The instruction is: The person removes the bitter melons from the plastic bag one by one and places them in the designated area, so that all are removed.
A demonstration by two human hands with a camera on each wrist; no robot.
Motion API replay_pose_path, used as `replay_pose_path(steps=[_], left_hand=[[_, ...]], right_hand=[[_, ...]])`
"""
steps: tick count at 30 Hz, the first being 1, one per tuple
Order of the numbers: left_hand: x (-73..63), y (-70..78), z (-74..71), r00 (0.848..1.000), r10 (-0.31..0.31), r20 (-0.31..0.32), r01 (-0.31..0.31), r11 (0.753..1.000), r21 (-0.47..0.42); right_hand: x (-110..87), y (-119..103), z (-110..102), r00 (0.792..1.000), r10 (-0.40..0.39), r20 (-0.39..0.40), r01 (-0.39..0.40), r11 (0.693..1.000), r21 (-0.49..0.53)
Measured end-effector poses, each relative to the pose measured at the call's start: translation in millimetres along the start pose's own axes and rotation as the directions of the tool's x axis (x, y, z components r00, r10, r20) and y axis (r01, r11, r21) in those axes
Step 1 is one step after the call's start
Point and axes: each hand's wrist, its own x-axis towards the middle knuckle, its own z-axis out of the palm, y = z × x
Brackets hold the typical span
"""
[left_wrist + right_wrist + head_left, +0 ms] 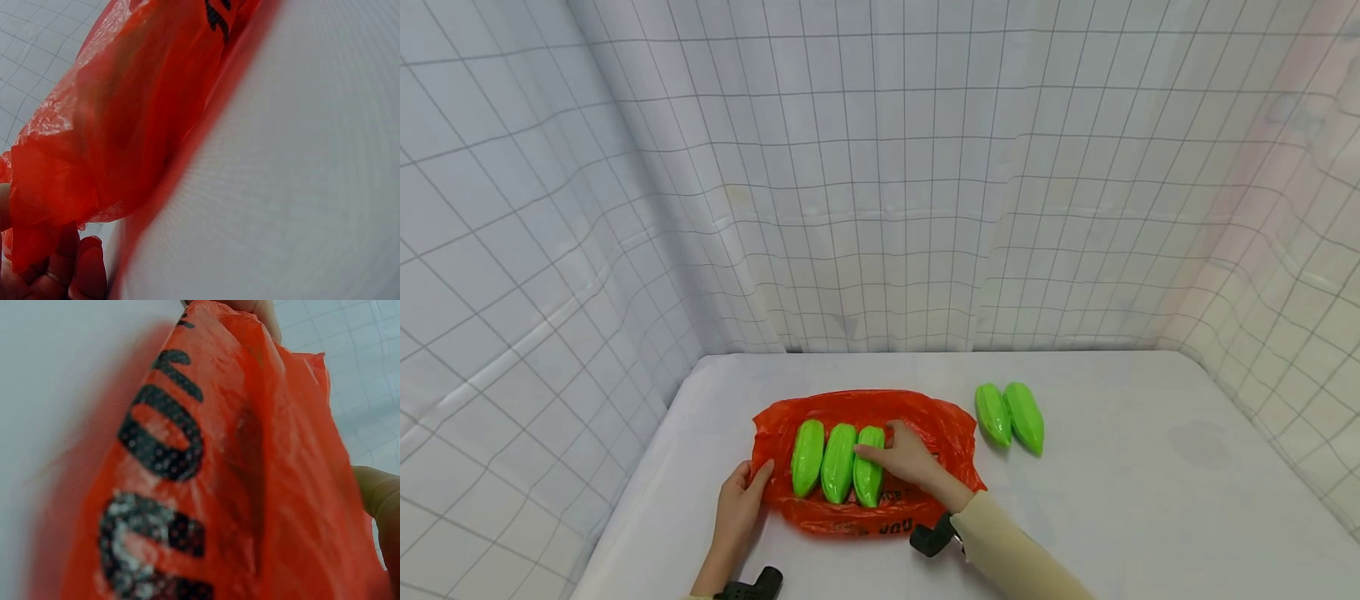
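Note:
A red plastic bag (940, 429) with black lettering lies spread on the white table. On it, side by side, are three glossy green ridged star fruit: a left one (807, 458), a middle one (838, 463) and a right one (868, 468). My left hand (741, 500) pinches the bag's left edge; in the left wrist view its fingers (90, 269) show against the red plastic. My right hand (910, 458) reaches over the bag and grips the right star fruit between thumb and fingers. The bag hides most of this hand in the right wrist view.
Two more green star fruit lie together on the table right of the bag, one (993, 415) beside the other (1025, 417). White gridded curtains (880, 208) stand behind and at both sides of the white table (1135, 467).

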Motion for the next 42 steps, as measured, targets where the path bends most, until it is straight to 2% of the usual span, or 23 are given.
replay_pose_path(steps=[8,18,26,42], left_hand=[[0.3,-2.1,0.5,1.000,-0.010,0.006,0.010,1.000,0.001],[0.3,-3.5,1.3,1.000,-0.012,0.008,0.012,1.000,-0.006],[1.0,-3.4,0.9,1.000,-0.013,0.005,0.013,1.000,0.004],[2.1,-1.9,0.2,1.000,-0.007,0.011,0.007,1.000,0.006]], right_hand=[[0.1,-3.1,6.3,1.000,-0.010,-0.025,0.010,1.000,-0.015],[-1.3,-7.6,11.8,0.999,0.016,-0.045,-0.018,0.999,-0.043],[-0.2,-7.4,14.6,0.998,0.000,-0.070,-0.005,0.997,-0.073],[-1.3,-5.6,16.8,0.991,-0.001,-0.137,-0.006,0.999,-0.046]])
